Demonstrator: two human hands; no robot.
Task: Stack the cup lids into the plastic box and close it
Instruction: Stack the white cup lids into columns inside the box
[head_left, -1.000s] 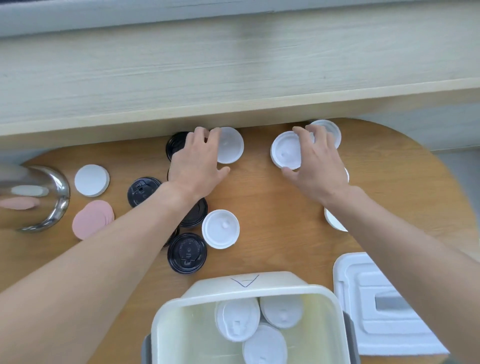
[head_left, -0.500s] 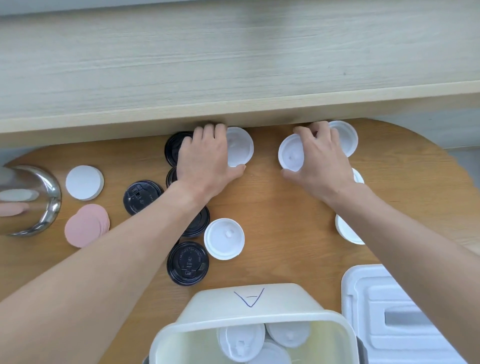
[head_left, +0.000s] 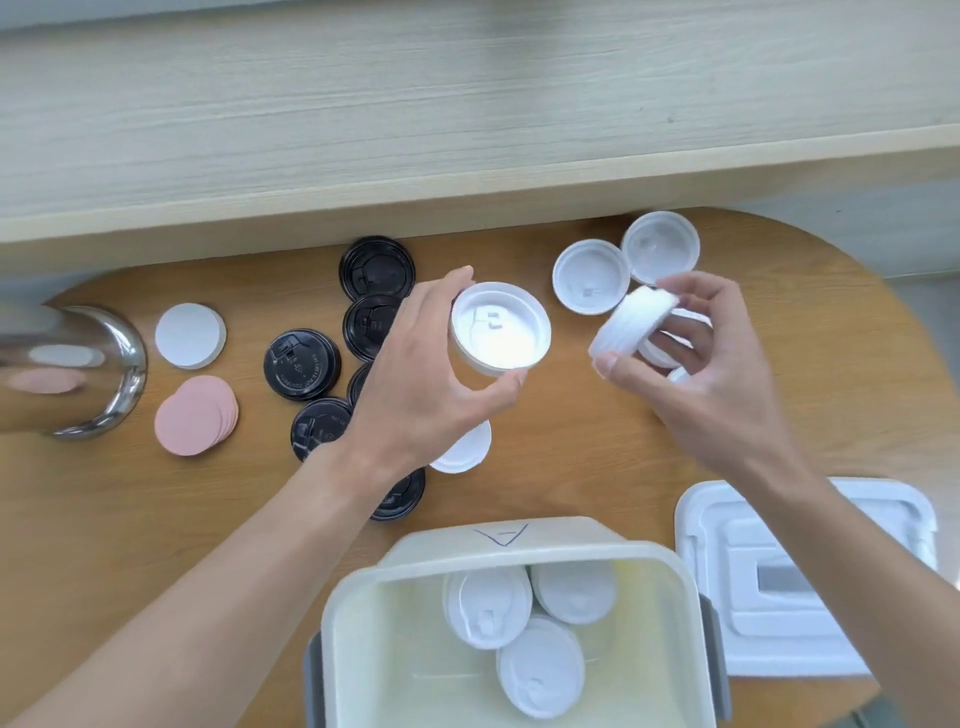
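Both lifted off the table now: my left hand (head_left: 415, 374) grips one white lid (head_left: 501, 335), my right hand (head_left: 696, 358) pinches another lid (head_left: 631, 325) (box (head_left: 358, 613) next, I'd say).

Held in the left hand (head_left: 415, 384): a white cup lid (head_left: 501, 335), hollow side up, lifted off the worktop. Pinched in the right hand (head_left: 696, 364): a second white lid (head_left: 631, 327), tilted on edge. Just beyond the right hand, two more white lids (head_left: 589, 283) lying hollow side up, touching. Under and left of the left hand, a cluster of black lids (head_left: 301, 364). Nearer than both hands, the open plastic box (head_left: 675, 571), pale and translucent, three white lids (head_left: 491, 605) overlapping inside. Below the right forearm, the box's white cover (head_left: 727, 525), flat on the worktop.
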